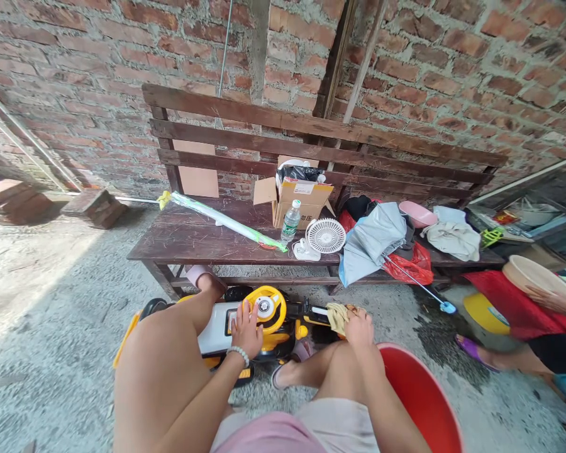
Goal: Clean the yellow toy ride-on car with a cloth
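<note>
Between my legs stands a yellow, black and white ride-on toy vehicle (214, 330) with a yellow steering wheel (283, 308). My left hand (246, 332), a beaded bracelet at its wrist, rests with fingers spread on the body beside the wheel's left edge. A crumpled, pale yellow cloth (338, 318) is bunched in my right hand (360, 327), whose fingers are closed round it. That cloth lies against the black and yellow arm (318, 311) at the toy's right end. My right fingertips are partly hidden.
A red bucket (417, 393) stands by my right leg. Beyond the toy, a wooden bench (207, 236) carries a water bottle (290, 221), white fan (326, 236), cardboard box (306, 201) and grey umbrella (375, 236). At right, another person's hand (549, 299) touches a beige basin (528, 274).
</note>
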